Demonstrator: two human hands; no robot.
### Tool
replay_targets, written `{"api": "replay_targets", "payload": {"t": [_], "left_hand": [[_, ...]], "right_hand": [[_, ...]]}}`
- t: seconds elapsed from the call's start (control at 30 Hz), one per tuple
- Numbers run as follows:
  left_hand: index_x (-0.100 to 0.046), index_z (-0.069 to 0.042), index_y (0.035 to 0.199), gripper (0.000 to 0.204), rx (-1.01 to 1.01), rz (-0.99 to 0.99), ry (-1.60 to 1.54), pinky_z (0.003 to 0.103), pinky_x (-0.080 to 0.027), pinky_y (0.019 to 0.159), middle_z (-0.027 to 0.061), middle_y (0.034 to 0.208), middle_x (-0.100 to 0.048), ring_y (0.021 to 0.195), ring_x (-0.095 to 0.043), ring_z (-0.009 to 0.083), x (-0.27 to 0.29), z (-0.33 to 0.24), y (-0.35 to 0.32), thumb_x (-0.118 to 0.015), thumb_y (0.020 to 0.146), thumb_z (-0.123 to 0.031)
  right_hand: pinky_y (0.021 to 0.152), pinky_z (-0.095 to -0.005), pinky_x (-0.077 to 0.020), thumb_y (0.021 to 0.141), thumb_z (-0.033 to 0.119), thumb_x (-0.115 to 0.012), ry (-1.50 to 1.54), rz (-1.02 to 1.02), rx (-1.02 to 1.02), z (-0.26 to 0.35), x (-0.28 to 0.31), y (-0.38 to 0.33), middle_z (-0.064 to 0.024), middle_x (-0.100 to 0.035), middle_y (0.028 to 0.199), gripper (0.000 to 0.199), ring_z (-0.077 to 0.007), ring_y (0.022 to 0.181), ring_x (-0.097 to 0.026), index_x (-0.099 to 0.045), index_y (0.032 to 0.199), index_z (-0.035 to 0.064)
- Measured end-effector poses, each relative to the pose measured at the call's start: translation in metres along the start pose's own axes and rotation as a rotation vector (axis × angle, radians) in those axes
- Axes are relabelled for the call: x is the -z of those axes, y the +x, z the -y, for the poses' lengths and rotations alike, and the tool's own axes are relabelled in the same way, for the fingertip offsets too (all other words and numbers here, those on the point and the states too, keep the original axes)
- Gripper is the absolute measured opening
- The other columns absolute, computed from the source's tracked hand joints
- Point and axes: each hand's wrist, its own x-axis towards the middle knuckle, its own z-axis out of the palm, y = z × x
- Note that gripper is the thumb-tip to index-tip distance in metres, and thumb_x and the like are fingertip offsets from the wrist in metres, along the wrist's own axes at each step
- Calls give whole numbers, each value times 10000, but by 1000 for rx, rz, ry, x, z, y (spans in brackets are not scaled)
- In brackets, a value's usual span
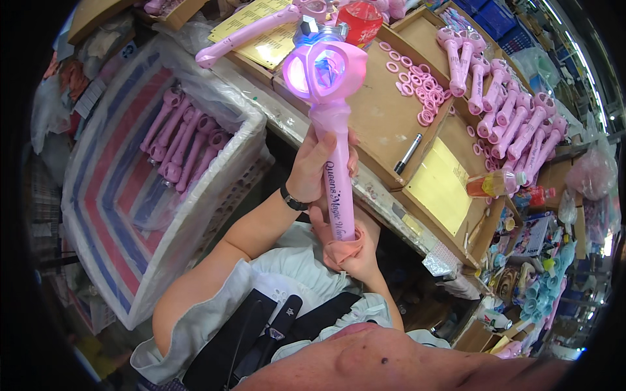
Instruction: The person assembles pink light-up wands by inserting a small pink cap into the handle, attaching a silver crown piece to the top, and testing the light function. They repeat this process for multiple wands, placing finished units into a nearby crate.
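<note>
A pink toy wand [337, 189] stands nearly upright in front of me, its round head lit purple and blue around a clear gem shape. Dark lettering runs down the handle. My left hand [313, 163], with a black band on the wrist, is closed round the handle just below the head. Lower down, my right hand [360, 259] grips the wand's bottom end through a salmon-pink cloth [342, 250]. The cloth covers the tip of the handle, and some of my right fingers are hidden behind it.
On the left, a striped, plastic-lined bin [124, 189] holds several pink wands [179, 143]. Cardboard trays [385, 137] on the bench carry pink rings [424, 88], a black marker [408, 154], a yellow sheet [438, 186] and piled wands [521, 127]. A drink bottle [492, 184] lies at right.
</note>
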Motion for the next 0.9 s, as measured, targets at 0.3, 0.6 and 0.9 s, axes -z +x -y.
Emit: {"api": "replay_targets", "payload": {"t": [0.3, 0.6, 0.9], "left_hand": [[-346, -50, 1270, 514, 49, -26, 109, 319, -483, 607, 144, 1155, -505, 718, -551, 185, -5, 1, -2, -475, 926, -410], [-434, -13, 1240, 761, 75, -15, -193, 245, -407, 482, 111, 1026, -578, 568, -498, 125, 16, -25, 28, -305, 875, -668], [-424, -84, 1256, 634, 631, 180, -70, 265, -496, 415, 193, 904, -615, 509, -606, 200, 28, -37, 14, -353, 896, -600]], "right_hand": [[720, -309, -492, 710, -7, -694, 226, 27, -25, -10, -4, -4, -108, -548, 1050, 603, -154, 823, -582, -386, 1227, 18], [741, -260, -469, 816, 182, -656, 59, 113, -243, -30, 7, 3, -42, -572, 978, 394, -112, 879, -551, -497, 1141, 26], [813, -336, -477, 935, 413, -455, 619, -492, 504, 19, 33, 27, -80, -565, 1066, 460, -222, 972, -559, -467, 1212, 47]]}}
